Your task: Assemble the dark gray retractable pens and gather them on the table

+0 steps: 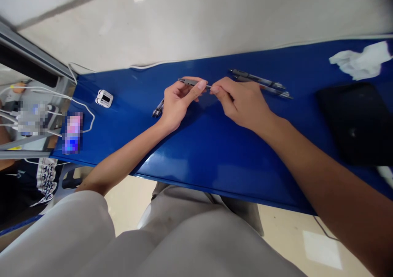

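My left hand [179, 104] is closed round a dark grey pen barrel [190, 82], its pointed end sticking out to the left. The fingertips of my right hand [241, 101] pinch the thin right end of the same piece, close to my left thumb. What exactly lies between the right fingertips is too small to make out. Behind my right hand, dark pens with clear parts [267, 82] lie on the blue table [202, 154]. Another dark and clear pen part [158, 108] lies beside my left wrist, partly hidden by the hand.
A small white device [104, 98] and a blurred phone [73, 133] are at the left, with white cables. A black case [356, 123] and crumpled white tissue [360, 60] lie at the right. A wall runs along the table's back edge.
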